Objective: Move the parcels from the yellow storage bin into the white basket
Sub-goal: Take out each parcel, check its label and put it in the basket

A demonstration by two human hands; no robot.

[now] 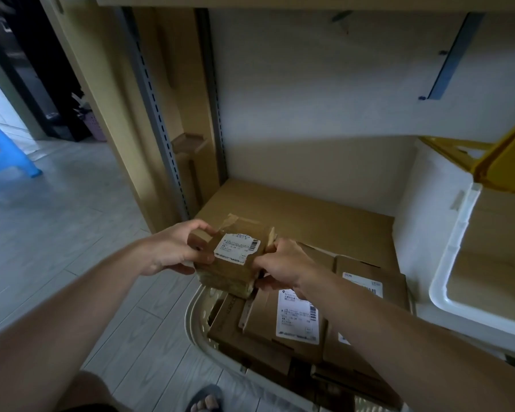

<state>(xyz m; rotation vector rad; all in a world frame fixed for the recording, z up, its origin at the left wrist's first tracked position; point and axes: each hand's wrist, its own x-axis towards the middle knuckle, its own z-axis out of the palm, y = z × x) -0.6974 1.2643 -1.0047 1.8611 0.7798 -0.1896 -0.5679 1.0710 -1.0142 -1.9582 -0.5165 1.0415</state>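
Both hands, left hand [173, 251] and right hand [283, 267], grip a taped parcel [232, 263] by its ends above the white basket [195, 319] of parcels.

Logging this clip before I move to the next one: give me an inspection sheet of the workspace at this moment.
Surface: pale plank floor; a flat cardboard sheet lies on the low shelf.
Job's things: small taped parcel with a white label held above the white basket; the basket already holds several labelled parcels. Storage bin at right has white walls and a yellow lid raised open; its contents are not visible.
Clutter: blue plastic stool at far left.
Grippers: left hand and right hand grip opposite ends of the parcel.
Cables: nothing seen.
Surroundings: slotted metal shelf upright, white back wall, sandalled foot at the bottom edge.
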